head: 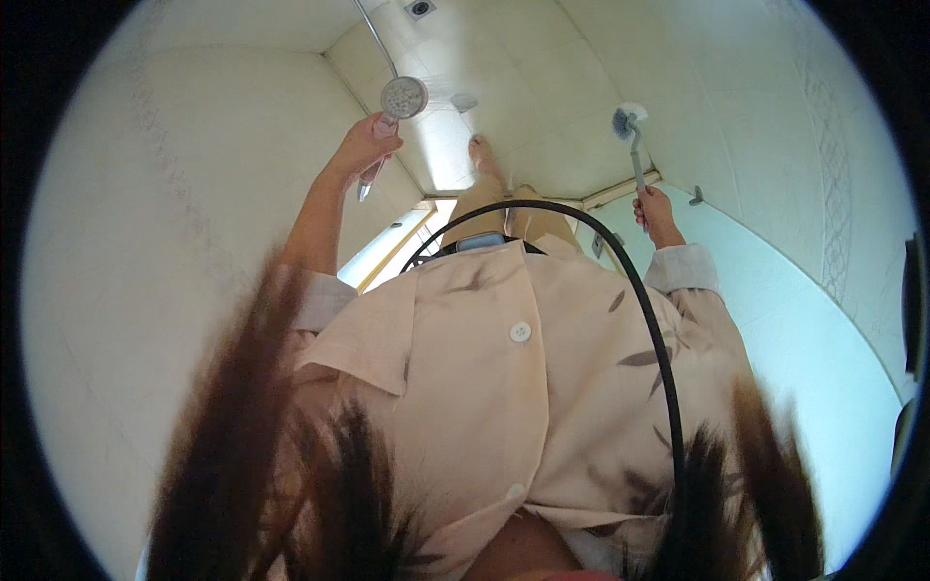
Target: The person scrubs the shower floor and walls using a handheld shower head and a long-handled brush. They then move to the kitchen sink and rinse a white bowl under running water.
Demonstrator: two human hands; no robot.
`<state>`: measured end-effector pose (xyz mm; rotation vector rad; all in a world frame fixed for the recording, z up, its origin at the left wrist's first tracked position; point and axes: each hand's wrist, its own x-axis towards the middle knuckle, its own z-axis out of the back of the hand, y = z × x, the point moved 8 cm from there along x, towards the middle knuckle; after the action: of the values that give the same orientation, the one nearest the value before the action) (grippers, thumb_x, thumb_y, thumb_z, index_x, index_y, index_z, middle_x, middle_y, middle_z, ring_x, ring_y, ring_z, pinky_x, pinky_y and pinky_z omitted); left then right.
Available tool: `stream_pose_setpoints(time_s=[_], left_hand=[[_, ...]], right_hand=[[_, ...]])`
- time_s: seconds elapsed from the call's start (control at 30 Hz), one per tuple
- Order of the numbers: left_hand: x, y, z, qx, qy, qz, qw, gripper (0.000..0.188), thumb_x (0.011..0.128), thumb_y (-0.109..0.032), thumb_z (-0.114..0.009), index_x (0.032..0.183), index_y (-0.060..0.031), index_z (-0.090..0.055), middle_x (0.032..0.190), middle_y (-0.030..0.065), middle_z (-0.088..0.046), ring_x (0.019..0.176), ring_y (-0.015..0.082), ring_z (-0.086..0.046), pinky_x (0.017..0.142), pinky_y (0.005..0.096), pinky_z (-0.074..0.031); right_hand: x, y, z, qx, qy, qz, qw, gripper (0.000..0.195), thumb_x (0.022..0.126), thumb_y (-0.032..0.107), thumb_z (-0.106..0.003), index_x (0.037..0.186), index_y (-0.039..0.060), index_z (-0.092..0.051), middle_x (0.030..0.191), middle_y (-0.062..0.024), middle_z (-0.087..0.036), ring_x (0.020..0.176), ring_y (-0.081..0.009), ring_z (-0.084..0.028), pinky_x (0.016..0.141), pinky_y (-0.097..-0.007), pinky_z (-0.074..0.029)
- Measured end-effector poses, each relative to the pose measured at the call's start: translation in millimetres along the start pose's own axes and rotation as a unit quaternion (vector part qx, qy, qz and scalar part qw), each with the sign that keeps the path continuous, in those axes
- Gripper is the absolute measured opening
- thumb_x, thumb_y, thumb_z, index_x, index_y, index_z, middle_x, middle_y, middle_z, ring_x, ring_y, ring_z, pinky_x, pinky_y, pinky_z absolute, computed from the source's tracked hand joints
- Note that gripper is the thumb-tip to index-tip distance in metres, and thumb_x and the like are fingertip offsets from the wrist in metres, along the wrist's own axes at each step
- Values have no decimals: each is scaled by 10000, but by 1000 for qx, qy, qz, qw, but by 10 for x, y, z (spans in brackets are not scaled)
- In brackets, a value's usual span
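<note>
My left hand [363, 149] is closed around the handle of a hand shower [404, 98], held out at the upper left. The shower's head is round, with pale beads showing in it, and a thin metal hose [374, 33] runs beyond it to the top of the view. On the right, my right hand [657, 213] grips the grey handle of a long-handled cleaning brush [629, 123]. Its blue-grey and white bristles point away from me, above the tiled floor [538, 94]. I cannot tell whether water flows from the shower.
A square floor drain [420, 9] lies at the far top. Pale tiled walls [145, 218] enclose both sides. A raised sill [617, 190] runs near my bare foot [483, 156]. A black cable [639, 290] arches before my shirt, and a wall hook [696, 196] juts out at right.
</note>
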<state>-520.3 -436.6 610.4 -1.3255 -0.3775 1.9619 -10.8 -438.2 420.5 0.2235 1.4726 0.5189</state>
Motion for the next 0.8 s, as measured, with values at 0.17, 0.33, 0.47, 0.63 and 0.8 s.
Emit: stream_pose_setpoints(time_s=[0.17,0.33,0.47,0.63,0.8], left_hand=[[-324,-217,-140,-32,-21,-33,999,180,729,-117,-628,880,-99,-531,710,-11,-519,628,99,-494,597,267,-412],[-371,39,-106,18,-26,21,999,459,699,-134,-644,1117,8,-518,879,77,-580,697,140,-547,661,273,-459],[-267,-199,-276,30,1,-14,999,476,686,-151,-642,1126,-16,-521,891,82,-585,719,148,-557,668,274,-462],[-324,-581,-421,75,16,-22,997,340,706,-141,-646,1012,-36,-542,835,39,-577,706,130,-536,671,287,-455],[-398,-691,-395,73,-4,-29,997,360,718,-128,-640,1050,-35,-537,864,44,-573,723,133,-542,667,284,-463]], right_hand=[[213,-75,53,-8,33,16,999,122,894,193,-477,907,72,-481,611,-12,-483,433,-78,-414,348,-227,-330],[132,-55,-73,-10,58,18,998,104,893,178,-472,860,79,-461,613,-13,-480,439,-80,-417,349,-229,-332],[126,-90,9,-13,40,14,999,101,891,168,-469,857,73,-473,604,-14,-477,441,-82,-419,343,-232,-329],[190,-279,56,-44,24,-5,999,121,886,147,-473,879,29,-501,605,-53,-507,433,-109,-446,337,-262,-343],[100,-224,-77,-14,45,4,999,118,864,136,-458,893,29,-500,616,-30,-488,438,-91,-419,340,-244,-328]])
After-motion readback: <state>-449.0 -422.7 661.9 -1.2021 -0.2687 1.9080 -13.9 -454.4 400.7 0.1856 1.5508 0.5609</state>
